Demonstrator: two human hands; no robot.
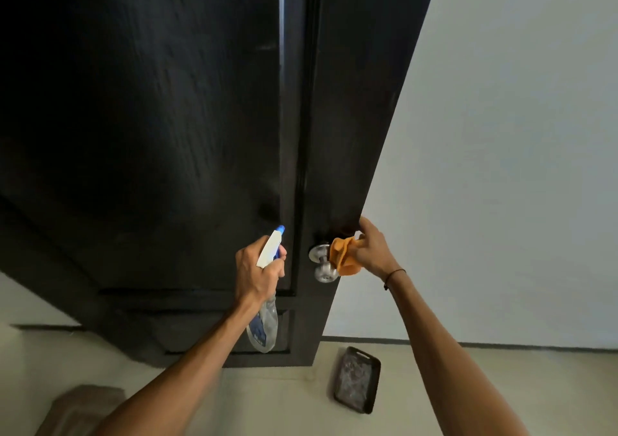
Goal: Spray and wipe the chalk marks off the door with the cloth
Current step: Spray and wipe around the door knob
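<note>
Mid-frame, the left hand (257, 268) gripped the spray bottle (267, 251), nozzle aimed at the door (150, 134); the right hand (371, 251) clutched the cloth (344, 255) ready to wipe.

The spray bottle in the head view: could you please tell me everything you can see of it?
The spray bottle has a white trigger head with a blue nozzle tip and a clear, plastic-looking body bearing a blue label. It is held off the ground, tilted, nozzle up toward the dark door, body hanging below the fist. The left hand grips its neck, a finger by the trigger. Nothing else touches it. How much liquid it holds cannot be told.
</note>
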